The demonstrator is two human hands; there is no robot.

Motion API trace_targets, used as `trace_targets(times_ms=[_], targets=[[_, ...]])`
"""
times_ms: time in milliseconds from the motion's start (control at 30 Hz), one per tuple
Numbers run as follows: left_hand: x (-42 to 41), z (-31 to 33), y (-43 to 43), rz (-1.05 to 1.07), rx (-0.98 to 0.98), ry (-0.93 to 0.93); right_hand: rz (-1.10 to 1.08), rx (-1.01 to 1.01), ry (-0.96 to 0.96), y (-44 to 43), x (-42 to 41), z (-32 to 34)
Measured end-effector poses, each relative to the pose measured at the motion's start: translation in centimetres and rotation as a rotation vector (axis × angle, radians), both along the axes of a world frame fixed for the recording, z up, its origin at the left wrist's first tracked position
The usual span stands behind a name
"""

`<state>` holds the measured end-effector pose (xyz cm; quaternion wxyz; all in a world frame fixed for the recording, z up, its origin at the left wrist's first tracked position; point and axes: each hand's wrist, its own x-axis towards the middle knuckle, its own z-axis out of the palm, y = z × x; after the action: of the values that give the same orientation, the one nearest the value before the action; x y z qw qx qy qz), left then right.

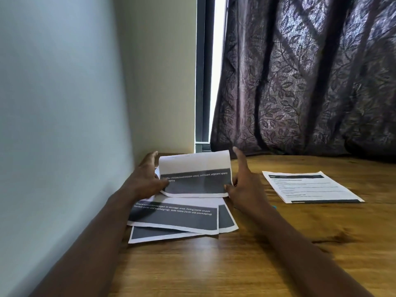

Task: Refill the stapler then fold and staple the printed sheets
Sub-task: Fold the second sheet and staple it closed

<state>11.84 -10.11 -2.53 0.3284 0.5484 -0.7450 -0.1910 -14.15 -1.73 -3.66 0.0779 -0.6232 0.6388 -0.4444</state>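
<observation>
Our forearms reach over the wooden surface [257, 254] in the head view. Our left hand [147, 179] pinches the left edge of a half-folded sheet [196, 174], and our right hand [242, 187] pinches its right corner, forefinger raised. It rests on the loose printed sheets [173, 217] by the wall. We judge folding is in hand; next, square the edges and press the crease. A separate sheet [310, 187] lies well apart. No stapler shows.
</observation>
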Motion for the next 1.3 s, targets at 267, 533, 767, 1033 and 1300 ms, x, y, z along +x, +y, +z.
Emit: trace_targets(times_ms=[267,533,767,1033,1300], targets=[[-0.2,0.0,-0.4,-0.050,-0.030,-0.126,-0.070,0.170,0.313,-1.4,-0.2,0.0],[-0.5,0.6,-1.1,-0.073,0.090,-0.310,-0.061,0.393,0.422,-2.0,-0.1,0.9],[-0.9,1.4,-1.0,-0.032,0.203,-0.423,0.011,0.528,0.425,-1.2,-0.4,2.1],[-3.5,2.1,0.8,-0.092,0.038,-0.764,-0.010,0.472,0.694,-1.3,-0.1,2.2],[-4.8,0.4,0.9,-0.220,0.208,-0.527,0.066,0.479,0.543,-1.7,-0.7,2.1]])
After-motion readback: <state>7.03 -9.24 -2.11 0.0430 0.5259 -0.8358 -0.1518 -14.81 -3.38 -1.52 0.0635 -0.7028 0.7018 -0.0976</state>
